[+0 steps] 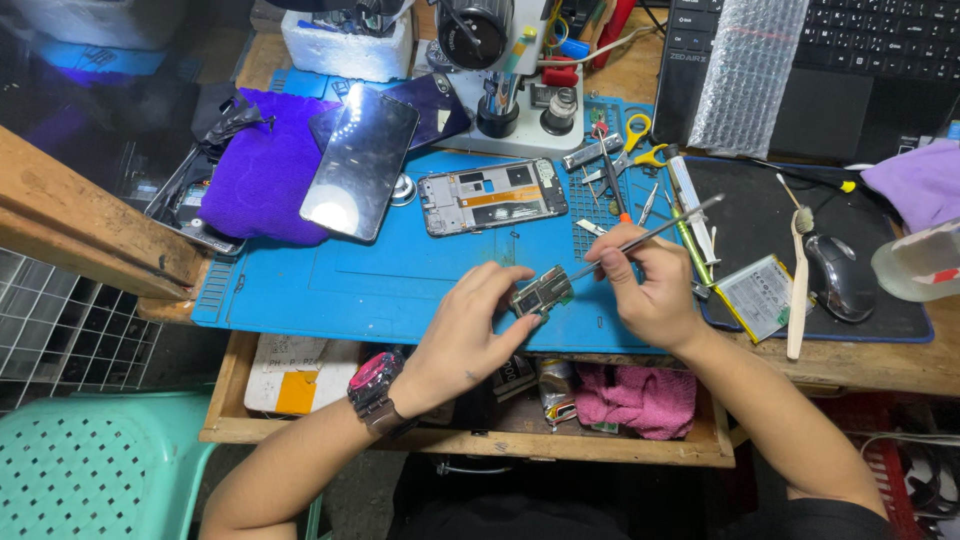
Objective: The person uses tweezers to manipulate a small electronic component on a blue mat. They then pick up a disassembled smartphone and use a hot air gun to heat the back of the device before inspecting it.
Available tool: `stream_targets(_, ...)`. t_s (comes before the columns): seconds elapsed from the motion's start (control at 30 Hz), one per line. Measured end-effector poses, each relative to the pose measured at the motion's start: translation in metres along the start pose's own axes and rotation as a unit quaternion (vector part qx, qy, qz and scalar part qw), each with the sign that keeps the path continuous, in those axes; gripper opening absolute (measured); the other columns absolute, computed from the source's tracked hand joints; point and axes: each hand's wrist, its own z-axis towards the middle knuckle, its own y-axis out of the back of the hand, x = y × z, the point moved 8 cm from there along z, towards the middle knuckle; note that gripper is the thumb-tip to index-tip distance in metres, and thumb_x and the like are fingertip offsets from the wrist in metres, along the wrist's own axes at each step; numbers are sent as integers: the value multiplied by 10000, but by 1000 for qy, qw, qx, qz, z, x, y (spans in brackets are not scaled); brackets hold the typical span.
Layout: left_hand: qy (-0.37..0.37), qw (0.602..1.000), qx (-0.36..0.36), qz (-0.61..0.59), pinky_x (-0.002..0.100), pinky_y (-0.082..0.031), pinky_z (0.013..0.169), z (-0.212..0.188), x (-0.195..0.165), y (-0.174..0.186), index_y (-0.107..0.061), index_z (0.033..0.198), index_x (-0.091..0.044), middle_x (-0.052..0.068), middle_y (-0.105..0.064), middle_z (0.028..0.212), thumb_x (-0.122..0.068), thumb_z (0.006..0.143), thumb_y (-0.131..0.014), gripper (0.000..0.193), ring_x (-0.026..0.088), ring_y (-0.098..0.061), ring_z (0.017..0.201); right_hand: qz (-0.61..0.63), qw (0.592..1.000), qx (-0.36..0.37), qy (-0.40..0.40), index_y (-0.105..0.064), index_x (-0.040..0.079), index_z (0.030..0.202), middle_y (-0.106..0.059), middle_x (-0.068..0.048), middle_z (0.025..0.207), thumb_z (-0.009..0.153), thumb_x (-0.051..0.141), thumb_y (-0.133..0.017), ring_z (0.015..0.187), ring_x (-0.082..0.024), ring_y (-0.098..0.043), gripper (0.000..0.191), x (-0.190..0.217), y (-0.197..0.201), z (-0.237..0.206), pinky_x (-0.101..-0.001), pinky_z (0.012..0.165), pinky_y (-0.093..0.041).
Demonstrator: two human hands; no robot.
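**Small board pinched up off the mat for tool work**

The left hand [470, 325] is pinching a small circuit board [541, 292] by its edges between thumb and fingertips, holding it just above the front of the blue mat [400, 280], so its face is staying open to the tool. The right hand [650, 290] is gripping a thin metal tool [645, 238] like a pen, fingers closed narrow around the shaft, the tip touching the board's right end. The low grip is likely giving finer control.

The phone frame [493, 196] is lying flat and opened further back on the mat, near but clear of the hands. A dark screen panel [360, 162] is leaning partly on a purple cloth [262, 165], probably to spare the glass. Tweezers, scissors [640, 145] and other tools are lying beside the right hand, within easy reach. A battery [755, 297] is sitting on the black pad [760, 210] to the right, next to a toothbrush [797, 285] and mouse [840, 275]. An open drawer [470, 440] under the bench is holding a pink rag [640, 397].
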Motion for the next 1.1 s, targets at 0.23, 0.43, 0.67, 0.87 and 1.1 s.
stream_targets(0.23,-29,999,-1,31,403,-485,801,-2,3,3,-618,1255,5,135,-565,977,-192,830,-779,495,311,-570,926,-38,999,19,26,-692,-2,958,-714,-91,881,1045,138,-612,788,-183,-696,183,5,-11,8,-291,726,-531)
stream_targets(0.43,-32,999,4,34,403,-483,827,2,3,0,-608,1264,12,137,-560,996,-207,803,-801,547,318,-565,957,-36,999,23,15,-695,3,965,-719,-89,883,1043,141,-616,800,-181,-701,177,-2,-11,10,-290,739,-531)
stream_targets(0.67,-18,999,5,32,401,-492,814,-7,5,3,-630,1274,-10,131,-557,982,-170,819,-783,506,308,-580,939,-33,999,21,15,-692,1,963,-718,-89,886,1046,141,-616,804,-180,-695,179,4,-15,5,-289,740,-529)
stream_targets(0.87,-13,1000,-8,11,390,-511,807,-11,3,5,-632,1291,-14,129,-575,1027,-111,833,-750,483,301,-615,925,-43,999,12,29,-690,-3,945,-710,-92,882,1045,122,-614,800,-184,-685,177,15,-15,3,-296,738,-525)
stream_targets(1.1,-16,1000,-15,1,381,-522,818,-14,1,8,-622,1302,-2,130,-578,1057,-92,855,-722,467,298,-628,930,-76,996,-11,44,-690,-7,917,-705,-103,868,1022,80,-618,795,-203,-683,154,24,-12,1,-312,744,-519)
